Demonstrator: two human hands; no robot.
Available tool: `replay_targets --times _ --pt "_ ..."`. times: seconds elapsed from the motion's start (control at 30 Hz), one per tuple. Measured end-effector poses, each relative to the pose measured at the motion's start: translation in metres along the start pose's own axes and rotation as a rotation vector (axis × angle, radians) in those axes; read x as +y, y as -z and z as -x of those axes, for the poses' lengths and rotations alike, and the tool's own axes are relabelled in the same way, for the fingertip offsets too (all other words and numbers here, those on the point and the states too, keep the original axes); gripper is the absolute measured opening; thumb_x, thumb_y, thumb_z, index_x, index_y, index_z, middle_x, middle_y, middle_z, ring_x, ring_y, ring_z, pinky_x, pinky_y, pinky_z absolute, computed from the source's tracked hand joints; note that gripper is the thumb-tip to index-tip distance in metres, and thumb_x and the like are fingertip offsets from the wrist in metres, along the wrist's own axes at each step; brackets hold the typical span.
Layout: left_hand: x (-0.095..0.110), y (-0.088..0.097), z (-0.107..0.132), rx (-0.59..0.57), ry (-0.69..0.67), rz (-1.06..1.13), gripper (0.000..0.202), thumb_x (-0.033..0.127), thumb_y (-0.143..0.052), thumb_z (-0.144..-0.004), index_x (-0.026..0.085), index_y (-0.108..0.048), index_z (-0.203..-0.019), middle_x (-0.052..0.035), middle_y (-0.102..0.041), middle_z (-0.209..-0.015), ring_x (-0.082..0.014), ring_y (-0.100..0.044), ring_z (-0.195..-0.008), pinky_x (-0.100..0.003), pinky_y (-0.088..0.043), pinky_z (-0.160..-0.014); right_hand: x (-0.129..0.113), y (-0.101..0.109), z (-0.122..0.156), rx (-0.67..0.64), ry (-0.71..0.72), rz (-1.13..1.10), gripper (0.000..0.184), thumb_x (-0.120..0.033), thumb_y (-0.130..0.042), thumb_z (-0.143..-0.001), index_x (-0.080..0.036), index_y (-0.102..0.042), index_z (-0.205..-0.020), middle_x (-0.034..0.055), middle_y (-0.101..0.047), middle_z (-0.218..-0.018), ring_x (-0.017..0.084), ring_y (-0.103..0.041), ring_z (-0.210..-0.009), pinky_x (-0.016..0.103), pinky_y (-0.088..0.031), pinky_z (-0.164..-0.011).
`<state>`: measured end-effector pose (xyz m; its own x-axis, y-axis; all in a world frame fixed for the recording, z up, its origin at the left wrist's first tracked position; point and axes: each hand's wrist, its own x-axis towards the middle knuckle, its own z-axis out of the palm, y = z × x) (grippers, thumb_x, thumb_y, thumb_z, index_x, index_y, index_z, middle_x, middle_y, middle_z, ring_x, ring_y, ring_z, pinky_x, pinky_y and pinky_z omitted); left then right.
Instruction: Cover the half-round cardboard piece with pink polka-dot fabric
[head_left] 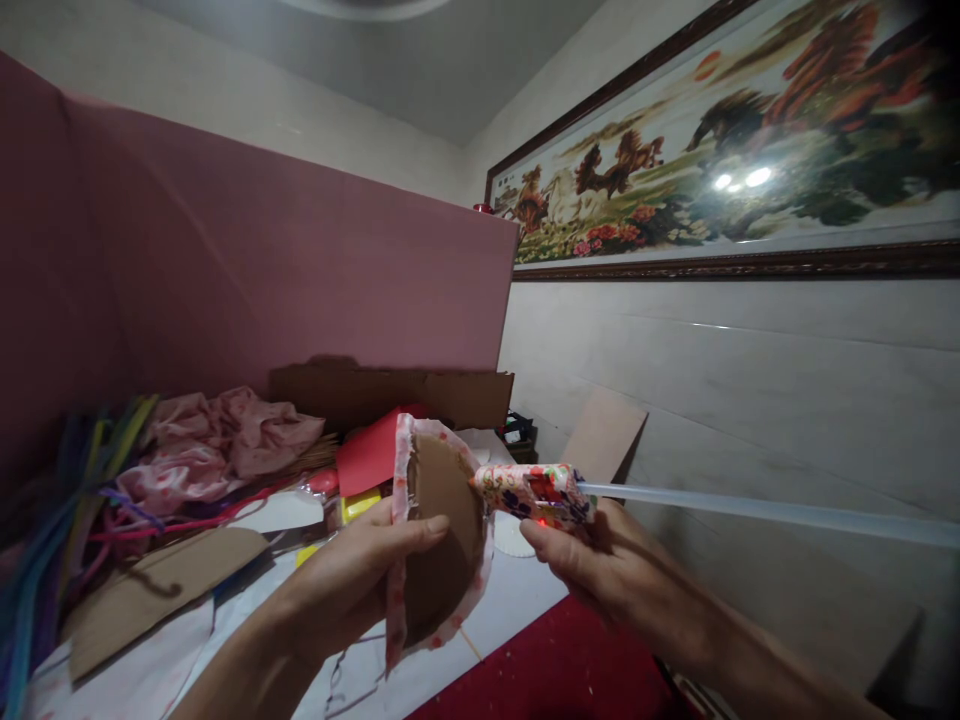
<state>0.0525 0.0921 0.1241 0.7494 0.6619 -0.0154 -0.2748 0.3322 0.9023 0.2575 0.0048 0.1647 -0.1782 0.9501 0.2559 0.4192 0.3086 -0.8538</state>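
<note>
My left hand [375,555] grips a half-round piece of cardboard [444,540] by its straight side, thumb lying on the brown face. Pink-and-white patterned fabric [403,480] is folded over the cardboard's edges. My right hand [581,550] is closed around a glue gun [532,492] with a flowery covering and a small red light. A long translucent glue stick [712,505] sticks out of its back end toward the right. The gun's tip is at the curved edge of the cardboard; whether it touches cannot be made out.
Crumpled pink fabric [225,440] and colourful pipe cleaners [75,520] lie at the left. A cut cardboard piece [165,590] rests in front of them. Behind are red sheets [367,455] and a cardboard strip [390,395]. A cardboard panel [604,435] leans on the wall.
</note>
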Motion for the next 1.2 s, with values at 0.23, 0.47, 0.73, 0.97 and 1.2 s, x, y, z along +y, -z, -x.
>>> replay_targets --times 0.23,0.47,0.73,0.97,1.2 --pt "0.002 -0.002 -0.001 0.002 -0.024 0.002 0.012 0.019 -0.057 -0.082 0.011 -0.064 -0.088 -0.0114 -0.066 -0.072 -0.0232 -0.064 -0.069 -0.032 -0.048 -0.06 0.003 -0.001 0.008 0.075 -0.078 0.077 0.028 -0.046 -0.051 -0.089 -0.019 -0.059 -0.088 -0.001 -0.052 -0.075 0.013 -0.044 -0.067 0.022 -0.04 -0.06" --pt "0.0 -0.002 -0.001 0.0 -0.034 0.004 0.011 0.019 -0.057 -0.082 0.012 -0.063 -0.089 -0.01 -0.065 -0.071 -0.0212 -0.063 -0.062 -0.033 -0.048 -0.06 0.004 -0.001 0.011 0.05 -0.029 0.114 0.029 -0.045 -0.048 -0.091 -0.021 -0.063 -0.097 0.0018 -0.061 -0.089 0.018 -0.053 -0.083 0.028 -0.046 -0.075" --pt "0.001 0.001 0.0 0.033 -0.04 0.04 0.019 0.018 -0.061 -0.081 0.009 -0.064 -0.097 -0.0153 -0.07 -0.085 -0.023 -0.066 -0.074 -0.033 -0.048 -0.069 0.006 -0.002 0.017 0.047 -0.089 0.12 0.027 -0.041 -0.05 -0.091 -0.02 -0.064 -0.102 0.0027 -0.064 -0.095 0.019 -0.056 -0.087 0.027 -0.046 -0.076" --pt "0.003 -0.001 0.001 0.059 -0.055 0.038 0.014 0.018 -0.061 -0.081 0.01 -0.066 -0.091 -0.0143 -0.072 -0.082 -0.0216 -0.066 -0.074 -0.033 -0.049 -0.073 0.003 -0.008 0.02 0.018 -0.094 0.076 0.028 -0.043 -0.05 -0.091 -0.024 -0.065 -0.105 0.0022 -0.065 -0.097 0.022 -0.056 -0.096 0.032 -0.045 -0.088" --pt "0.003 -0.001 -0.001 0.149 -0.052 0.132 0.02 0.014 -0.064 -0.078 0.008 -0.065 -0.097 -0.0154 -0.073 -0.084 -0.0207 -0.066 -0.073 -0.033 -0.05 -0.075 0.0 -0.015 0.023 0.011 -0.097 0.067 0.039 -0.046 -0.049 -0.09 -0.025 -0.06 -0.121 0.0055 -0.064 -0.11 0.024 -0.055 -0.102 0.037 -0.043 -0.093"
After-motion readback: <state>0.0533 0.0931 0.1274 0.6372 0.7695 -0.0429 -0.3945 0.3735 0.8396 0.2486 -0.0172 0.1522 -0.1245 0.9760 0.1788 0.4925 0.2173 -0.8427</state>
